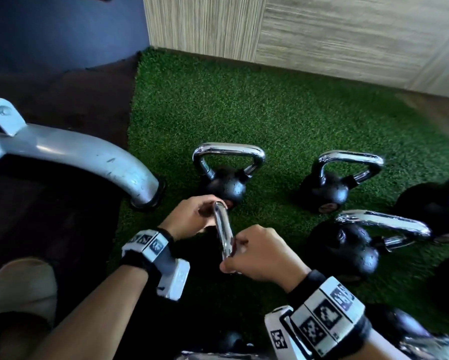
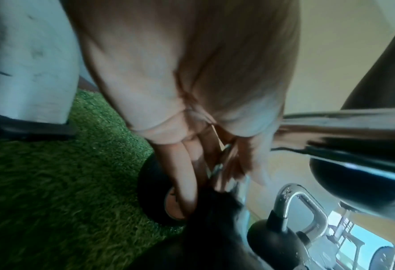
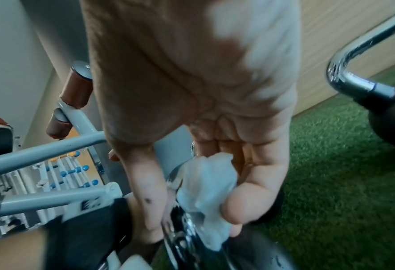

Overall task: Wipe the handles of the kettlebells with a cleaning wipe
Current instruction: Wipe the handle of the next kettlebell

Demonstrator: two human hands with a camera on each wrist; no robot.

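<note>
- Green artificial turf [image 1: 270,113] covers the gym floor in a corner of pale wood-grain wall panels [image 1: 322,29], with dark rubber flooring toward nine o'clock.
- Nearest the person, at six o'clock, a chrome steel kettlebell handle [image 1: 224,232] runs away from the camera between both hands; its black ball is hidden below them.
- At its far end the left hand [image 1: 192,216] has its fingers [image 2: 184,175] curled around the bend, probably to steady the weight against the rubbing.
- At the near end the right hand [image 1: 259,252] clenches a crumpled white cleaning wipe [image 3: 205,191] against the chrome, thumb on one side and fingers [image 3: 245,204] on the other, so the cloth wraps the bar.
- Judging by this, the wiping of this handle is under way.
- Three more black kettlebells with chrome handles stand on the turf: one at twelve o'clock [image 1: 224,183], one at two o'clock [image 1: 327,188], one at three o'clock [image 1: 353,248].
- Droplets show on them, though whether they are done I cannot tell.
- A curved grey metal machine foot [image 1: 96,157] rests at ten o'clock.
</note>
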